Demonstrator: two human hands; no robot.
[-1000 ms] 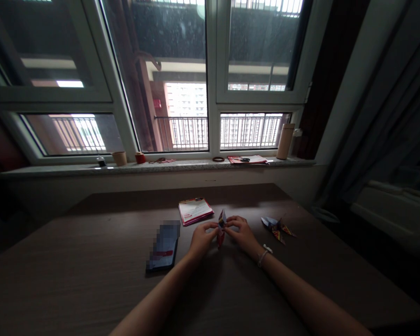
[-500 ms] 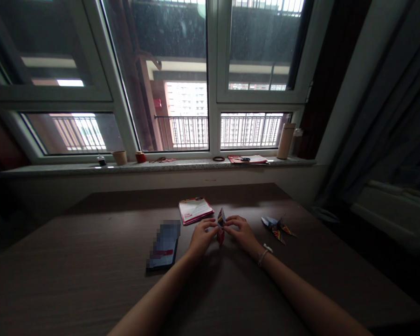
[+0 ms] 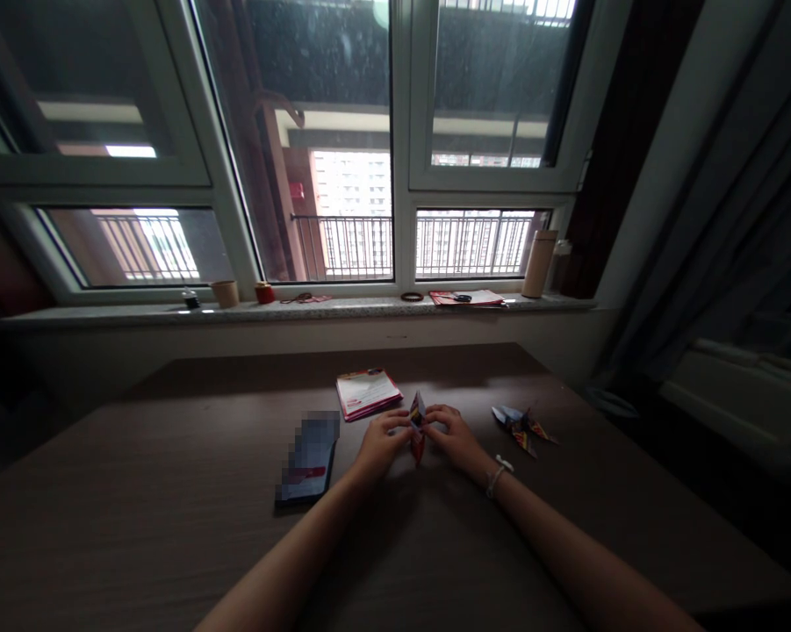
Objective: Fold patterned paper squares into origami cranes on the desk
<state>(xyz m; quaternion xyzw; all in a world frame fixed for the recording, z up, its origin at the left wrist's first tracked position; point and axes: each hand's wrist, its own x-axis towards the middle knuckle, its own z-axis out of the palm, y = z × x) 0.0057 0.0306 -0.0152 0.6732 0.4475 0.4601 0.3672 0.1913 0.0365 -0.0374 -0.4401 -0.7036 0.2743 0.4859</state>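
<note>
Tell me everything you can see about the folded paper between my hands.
The folded paper is a small, narrow piece printed in several colours, red among them, creased to a point at each end. It stands upright over the brown table; whether it touches the top cannot be told. The left hand pinches it from one side, the right hand from the other, both at its middle. Finer folds are too small to see.

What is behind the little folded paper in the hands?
A red-and-white booklet lies on the table just behind the folded paper, slightly left. Both the left hand and right hand pinch the paper, so their fingers cover its middle.
</note>
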